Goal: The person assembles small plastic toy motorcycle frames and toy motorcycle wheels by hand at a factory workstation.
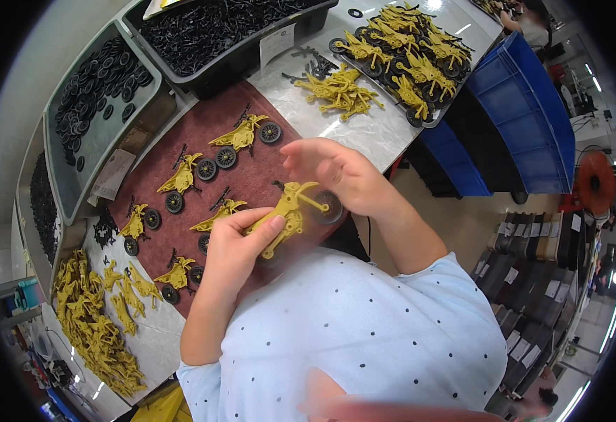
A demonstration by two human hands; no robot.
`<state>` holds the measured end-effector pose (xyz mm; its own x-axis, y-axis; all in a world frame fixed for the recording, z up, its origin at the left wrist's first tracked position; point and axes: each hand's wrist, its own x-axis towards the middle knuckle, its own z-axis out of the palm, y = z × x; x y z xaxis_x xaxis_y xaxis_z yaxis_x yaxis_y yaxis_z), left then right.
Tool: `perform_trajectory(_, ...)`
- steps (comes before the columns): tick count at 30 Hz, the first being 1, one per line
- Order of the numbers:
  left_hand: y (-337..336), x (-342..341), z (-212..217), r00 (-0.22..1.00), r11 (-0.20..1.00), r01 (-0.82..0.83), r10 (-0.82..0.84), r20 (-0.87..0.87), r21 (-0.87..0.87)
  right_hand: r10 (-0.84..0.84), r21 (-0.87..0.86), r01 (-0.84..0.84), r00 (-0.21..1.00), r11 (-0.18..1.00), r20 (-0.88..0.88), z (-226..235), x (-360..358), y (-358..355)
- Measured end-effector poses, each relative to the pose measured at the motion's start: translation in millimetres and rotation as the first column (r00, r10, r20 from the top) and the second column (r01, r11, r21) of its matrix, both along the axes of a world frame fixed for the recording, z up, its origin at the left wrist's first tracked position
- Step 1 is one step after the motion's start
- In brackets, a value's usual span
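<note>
Pinching a yellow toy motorbike (290,214) in the grip of the left hand (232,247), thumb against fingers, over the near right edge of the red mat (259,177). Showing a black wheel (331,209) by its front fork. Curving the right hand (354,179) loosely near that wheel, over the mat's right side, with a wide, bare grip. On the mat, five more yellow motorbikes (236,135). Left of the mat, on the grey tabletop (385,133), lots of yellow bodies (90,316). Past the mat's far left edge, a grey bin (114,137) of black wheels (100,81). Past its far right corner, a big heap of wheeled motorbikes (420,67).
</note>
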<state>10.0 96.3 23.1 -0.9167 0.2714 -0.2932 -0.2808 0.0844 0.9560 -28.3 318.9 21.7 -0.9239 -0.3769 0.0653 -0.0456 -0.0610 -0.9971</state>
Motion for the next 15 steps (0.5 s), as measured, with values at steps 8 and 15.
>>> perform_trajectory(8, -4.8, -6.6, -14.0, 0.860, 0.737, -0.084, -0.286, 0.422, 0.670, 0.246, -0.183, -0.302, 0.929, 0.936, -0.276, -28.0, -4.2, 0.1)
perform_trajectory(15, -11.6, -8.2, -12.3, 0.827, 0.752, -0.095, -0.305, 0.472, 0.653, 0.189, -0.093, -0.241, 0.906, 0.966, -0.378, -36.5, -1.3, -5.4)
